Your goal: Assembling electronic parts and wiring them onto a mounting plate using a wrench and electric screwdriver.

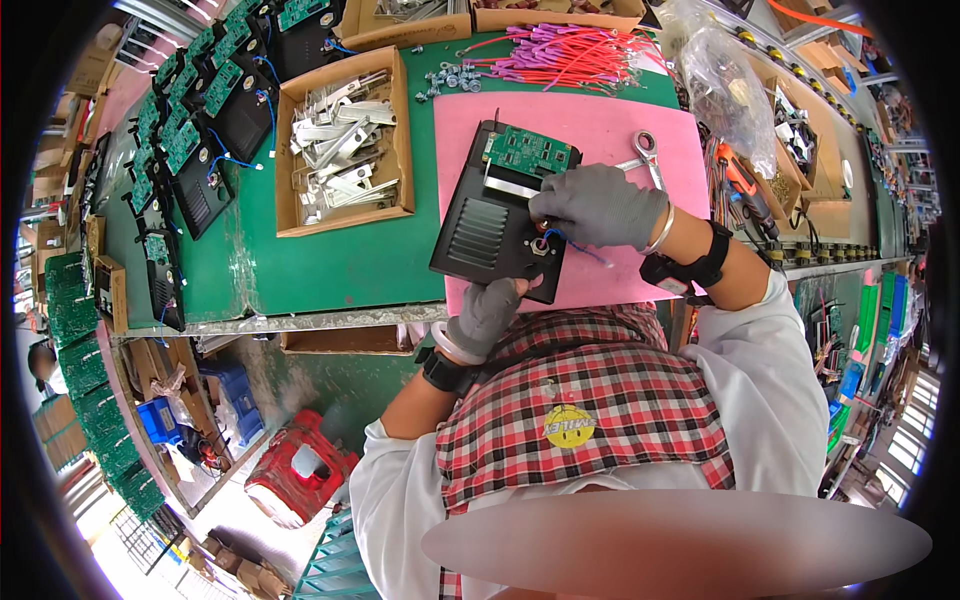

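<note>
A black vented metal panel lies slightly tilted on a pink mat. Fixed across its upper end is a green circuit board, with a flat silver strip just below. My left hand, in a grey glove with bare fingertips, grips the panel's near edge. Over the panel's right side, my gloved right hand has its fingers curled in a pinch; whatever is between them is hidden. Close under it are a round metal fitting and a loose blue wire.
Beyond my right hand lies a ratchet wrench. A cardboard box of silver brackets stands left of the mat. Bolts and red-purple wires are piled behind. Several similar panels line the left; an orange-handled tool sits right.
</note>
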{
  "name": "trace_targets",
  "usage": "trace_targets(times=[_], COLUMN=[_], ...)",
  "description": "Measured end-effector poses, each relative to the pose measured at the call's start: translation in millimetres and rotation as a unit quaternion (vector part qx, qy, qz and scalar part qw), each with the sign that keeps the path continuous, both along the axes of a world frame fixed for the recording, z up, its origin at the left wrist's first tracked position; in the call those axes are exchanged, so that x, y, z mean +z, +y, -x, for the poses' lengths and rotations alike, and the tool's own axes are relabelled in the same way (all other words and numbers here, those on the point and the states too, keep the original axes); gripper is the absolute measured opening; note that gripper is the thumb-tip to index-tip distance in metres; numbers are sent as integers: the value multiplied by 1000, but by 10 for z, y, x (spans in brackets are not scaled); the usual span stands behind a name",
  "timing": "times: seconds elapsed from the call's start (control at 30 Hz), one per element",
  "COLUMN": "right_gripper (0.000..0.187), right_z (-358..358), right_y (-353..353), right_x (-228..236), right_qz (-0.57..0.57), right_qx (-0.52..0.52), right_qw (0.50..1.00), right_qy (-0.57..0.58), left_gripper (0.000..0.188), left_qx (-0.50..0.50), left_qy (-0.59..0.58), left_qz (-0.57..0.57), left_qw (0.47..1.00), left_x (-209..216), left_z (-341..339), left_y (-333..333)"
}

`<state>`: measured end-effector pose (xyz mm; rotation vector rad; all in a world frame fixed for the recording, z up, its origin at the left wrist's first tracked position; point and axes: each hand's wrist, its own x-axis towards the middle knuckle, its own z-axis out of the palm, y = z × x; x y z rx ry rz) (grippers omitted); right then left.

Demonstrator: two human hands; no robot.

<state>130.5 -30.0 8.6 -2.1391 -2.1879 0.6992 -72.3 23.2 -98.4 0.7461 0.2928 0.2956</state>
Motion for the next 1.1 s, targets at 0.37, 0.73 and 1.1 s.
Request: trace_targets(times=[0.37,0.73,1.1], right_gripper=[21,18,18], right_z=[20,-17,-61], right_y=[35,82,68], right_x=[79,94,10], right_qz=[4,15,-20], right_qx=[4,24,38], right_qw=[1000,999,998], right_qy=[-15,-35,-36], left_gripper=[37,34,27], left_qx=[16,20,1], left_qy=[14,-23,12], left_qz=[-195,-167,-402], left_qw=[980,985,915], left_x=[-25,-107,-230], left_z=[13,30,76], left_y=[-8,-14,29])
